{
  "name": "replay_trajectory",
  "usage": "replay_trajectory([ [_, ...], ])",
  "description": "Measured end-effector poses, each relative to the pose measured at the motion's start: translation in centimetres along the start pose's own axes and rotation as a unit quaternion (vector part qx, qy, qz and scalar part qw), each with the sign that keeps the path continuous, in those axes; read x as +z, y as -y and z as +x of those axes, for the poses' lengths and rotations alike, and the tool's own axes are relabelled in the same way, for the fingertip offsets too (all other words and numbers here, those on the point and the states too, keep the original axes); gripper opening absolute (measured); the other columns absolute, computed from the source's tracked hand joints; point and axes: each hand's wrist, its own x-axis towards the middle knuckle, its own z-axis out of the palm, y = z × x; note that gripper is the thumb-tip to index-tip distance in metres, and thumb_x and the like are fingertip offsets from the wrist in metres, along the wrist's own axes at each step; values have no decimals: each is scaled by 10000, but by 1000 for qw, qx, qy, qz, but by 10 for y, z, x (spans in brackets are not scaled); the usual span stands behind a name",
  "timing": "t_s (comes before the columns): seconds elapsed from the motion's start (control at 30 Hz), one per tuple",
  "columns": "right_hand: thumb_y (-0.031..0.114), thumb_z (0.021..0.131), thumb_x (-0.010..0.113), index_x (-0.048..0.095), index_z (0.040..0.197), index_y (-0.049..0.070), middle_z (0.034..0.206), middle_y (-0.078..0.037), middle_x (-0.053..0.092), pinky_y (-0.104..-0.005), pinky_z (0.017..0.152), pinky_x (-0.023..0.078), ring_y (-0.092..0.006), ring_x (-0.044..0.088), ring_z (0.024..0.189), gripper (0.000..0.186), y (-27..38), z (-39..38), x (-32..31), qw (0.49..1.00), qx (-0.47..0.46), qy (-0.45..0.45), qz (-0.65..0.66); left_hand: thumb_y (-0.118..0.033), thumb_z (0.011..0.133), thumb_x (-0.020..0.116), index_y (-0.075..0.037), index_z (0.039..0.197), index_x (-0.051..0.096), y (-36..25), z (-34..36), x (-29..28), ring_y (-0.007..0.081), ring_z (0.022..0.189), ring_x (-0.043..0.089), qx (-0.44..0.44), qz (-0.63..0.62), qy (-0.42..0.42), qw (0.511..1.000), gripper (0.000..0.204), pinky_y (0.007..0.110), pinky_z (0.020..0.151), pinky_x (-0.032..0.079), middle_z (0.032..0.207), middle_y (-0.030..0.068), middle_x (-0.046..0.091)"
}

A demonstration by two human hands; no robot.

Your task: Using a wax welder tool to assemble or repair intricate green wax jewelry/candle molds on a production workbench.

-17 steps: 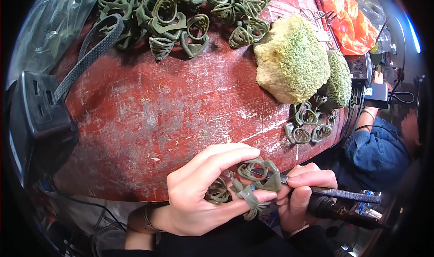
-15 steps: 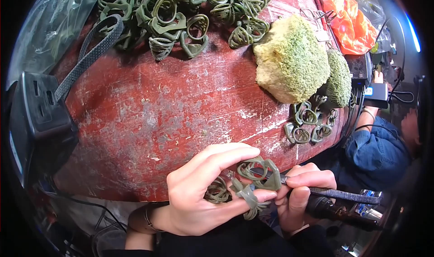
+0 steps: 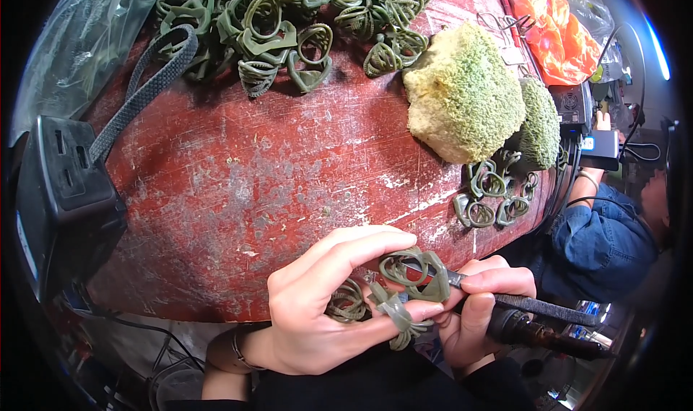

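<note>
My left hand is closed around several dark green wax-like rings. One ring with a wide flat part is pinched at the fingertips, and a many-banded ring sits at the thumb. Another ring shows inside the palm. My right hand grips a slim hand tool with a dark ribbed handle and a flat metal end. That metal end reaches into the pinched ring; its exact contact is hidden. Below the right fingers lies a dark cylindrical object, of a kind I cannot make out.
A pile of similar rings covers the far side of the worn red table. Porous yellow-green lumps stand right, beside more rings. A black slotted box with a strap stands left. A co-worker's blue sleeve is at right.
The tool has tilted, its handle end dropping slightly, and its metal end shows more inside the ring. Both hands keep their grip in nearly the same place.
</note>
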Motion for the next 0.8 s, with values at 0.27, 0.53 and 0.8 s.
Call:
replay_trajectory([
  [0.27,195,879,511,434,950,-8,636,-104,567,-183,439,387,-92,479,464,229,8,-6,-7,994,80,-75,3,-89,579,809,41,988,583,-3,-1,0,217,832,617,-11,-2,-2,1000,485,291,735,497,925,153,609],
  [0.53,117,849,556,568,894,-27,581,-61,557,-190,409,347,-66,462,443,151,14,13,-1,972,211,-84,57,-119,568,819,11,988,596,-4,4,-5,211,926,597,-7,-92,103,990,493,286,762,488,1052,179,587],
  [0.8,149,906,454,508,882,-59,417,-4,396,-214,320,280,-64,324,307,217,15,23,-2,949,205,-154,183,-68,594,797,12,1005,596,-2,4,-5,154,874,602,-62,-131,161,976,465,264,751,491,991,122,607],
])
